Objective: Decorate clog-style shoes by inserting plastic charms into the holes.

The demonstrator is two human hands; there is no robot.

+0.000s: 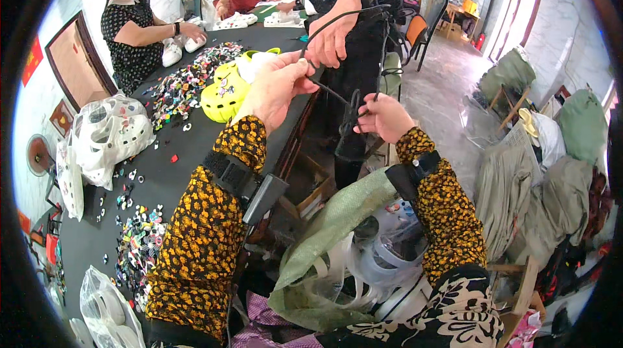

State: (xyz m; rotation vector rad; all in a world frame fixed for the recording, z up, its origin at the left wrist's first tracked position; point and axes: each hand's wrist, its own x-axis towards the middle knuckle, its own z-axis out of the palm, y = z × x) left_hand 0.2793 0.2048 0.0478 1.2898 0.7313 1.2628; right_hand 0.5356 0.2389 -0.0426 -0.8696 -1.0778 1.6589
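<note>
Both my arms reach forward in black sleeves with yellow flowers. My left hand (278,87) pinches a thin black cable (332,93) between thumb and fingers, beside the table edge. To its right, my right hand (388,118) has its fingers closed on a hanging bunch of the same cable. A co-worker in black stands opposite, and that person's hand (332,31) reaches down to the cable, close to my left hand. Just left of my left hand, a yellow-green clog (222,100) with charms on it rests on the table.
A dark table (214,153) holds heaps of small colourful shoe charms (198,69) and plastic bags of white clogs (107,130). Below my hands an open green woven sack (344,224) contains wrapped clogs. Stuffed sacks (513,186) stand right. Two more people work at the table's far side.
</note>
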